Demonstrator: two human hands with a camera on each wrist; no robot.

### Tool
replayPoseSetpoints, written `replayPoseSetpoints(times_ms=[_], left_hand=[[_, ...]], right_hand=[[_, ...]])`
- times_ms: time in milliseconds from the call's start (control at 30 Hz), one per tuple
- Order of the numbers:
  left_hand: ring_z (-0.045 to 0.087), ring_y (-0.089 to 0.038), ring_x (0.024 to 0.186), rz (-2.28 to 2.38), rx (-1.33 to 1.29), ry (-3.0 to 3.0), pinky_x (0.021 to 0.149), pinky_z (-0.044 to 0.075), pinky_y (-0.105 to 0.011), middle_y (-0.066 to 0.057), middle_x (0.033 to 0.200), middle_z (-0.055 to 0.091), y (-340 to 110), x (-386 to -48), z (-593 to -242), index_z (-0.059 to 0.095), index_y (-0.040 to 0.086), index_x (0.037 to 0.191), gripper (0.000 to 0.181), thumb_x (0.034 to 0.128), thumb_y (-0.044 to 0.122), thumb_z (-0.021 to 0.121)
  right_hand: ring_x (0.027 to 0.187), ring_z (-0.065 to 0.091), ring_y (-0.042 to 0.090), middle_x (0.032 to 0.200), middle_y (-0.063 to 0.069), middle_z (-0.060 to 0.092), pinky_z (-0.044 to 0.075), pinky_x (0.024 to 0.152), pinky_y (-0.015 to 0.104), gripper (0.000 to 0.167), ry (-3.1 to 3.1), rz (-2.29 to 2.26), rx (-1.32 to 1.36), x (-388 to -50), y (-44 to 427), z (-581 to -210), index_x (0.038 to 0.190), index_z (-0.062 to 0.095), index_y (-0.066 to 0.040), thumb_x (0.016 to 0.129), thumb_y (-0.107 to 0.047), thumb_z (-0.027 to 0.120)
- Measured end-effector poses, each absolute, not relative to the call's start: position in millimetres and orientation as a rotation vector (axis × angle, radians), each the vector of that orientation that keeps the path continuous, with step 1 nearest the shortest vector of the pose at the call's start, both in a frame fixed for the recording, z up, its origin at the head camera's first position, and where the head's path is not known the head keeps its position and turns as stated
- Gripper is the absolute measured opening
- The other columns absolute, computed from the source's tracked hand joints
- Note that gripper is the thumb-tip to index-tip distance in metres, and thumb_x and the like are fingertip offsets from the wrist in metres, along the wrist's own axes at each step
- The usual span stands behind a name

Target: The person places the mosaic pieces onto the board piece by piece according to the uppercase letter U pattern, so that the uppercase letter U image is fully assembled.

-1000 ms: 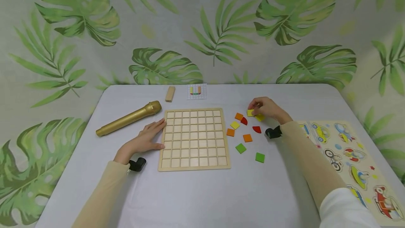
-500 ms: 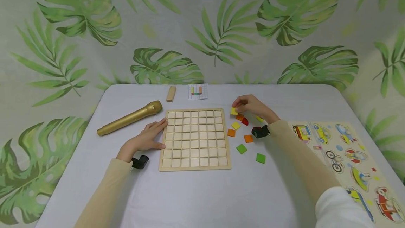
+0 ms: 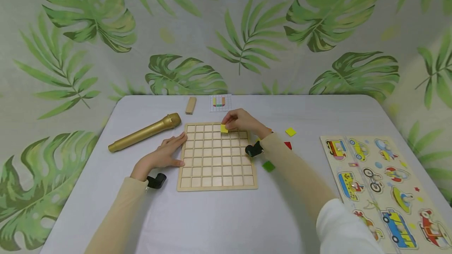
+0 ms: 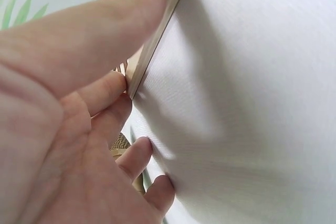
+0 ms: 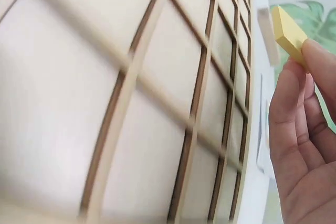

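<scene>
Yellow, a tile (image 3: 224,129) sat pinched between the thumb and fingers of the right hand (image 3: 242,121), over the far row of the board (image 3: 217,188). The left hand (image 3: 164,154), its fingers loosely extended, touched the board's left edge. Beyond lay a card (image 3: 220,102), a block (image 3: 190,105) and, to the left, a microphone (image 3: 144,132); rightward, other tiles (image 3: 290,131) and a puzzle (image 3: 383,199).
</scene>
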State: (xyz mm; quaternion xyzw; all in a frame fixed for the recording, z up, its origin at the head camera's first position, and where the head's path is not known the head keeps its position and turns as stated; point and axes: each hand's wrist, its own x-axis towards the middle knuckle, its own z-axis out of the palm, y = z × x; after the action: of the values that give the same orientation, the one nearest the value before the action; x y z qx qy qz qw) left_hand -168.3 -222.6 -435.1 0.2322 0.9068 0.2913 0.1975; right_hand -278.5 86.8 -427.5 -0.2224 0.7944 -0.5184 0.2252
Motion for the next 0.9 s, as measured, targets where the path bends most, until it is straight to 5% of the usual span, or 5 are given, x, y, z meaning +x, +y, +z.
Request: replayPoseSetpoints(times_ms=[367, 900], left_hand=[[0.005, -0.051, 0.137, 0.825, 0.651, 2.549, 0.101, 0.008, -0.07, -0.022, 0.157, 0.007, -223, -169, -436, 0.018, -0.005, 0.15, 0.089, 0.0858, 0.026, 0.071], [0.005, -0.051, 0.137, 0.824, 0.643, 2.549, 0.102, 0.008, -0.07, -0.021, 0.157, 0.008, -222, -168, -435, 0.018, -0.005, 0.15, 0.088, 0.086, 0.025, 0.071]], right_hand=[[0.069, 0.059, 0.019, 0.081, 0.008, 0.064, 0.05, 0.064, 0.028, 0.008, 2.25, -1.391, -0.612, -265, 25, -432, 0.094, 0.067, 0.002, 0.087, 0.002, 0.063], [0.067, 0.051, 0.014, 0.075, 0.003, 0.061, 0.041, 0.062, 0.022, 0.013, 2.568, -1.07, -0.722, -254, -12, -436, 0.087, 0.067, -0.003, 0.086, 0.007, 0.059]])
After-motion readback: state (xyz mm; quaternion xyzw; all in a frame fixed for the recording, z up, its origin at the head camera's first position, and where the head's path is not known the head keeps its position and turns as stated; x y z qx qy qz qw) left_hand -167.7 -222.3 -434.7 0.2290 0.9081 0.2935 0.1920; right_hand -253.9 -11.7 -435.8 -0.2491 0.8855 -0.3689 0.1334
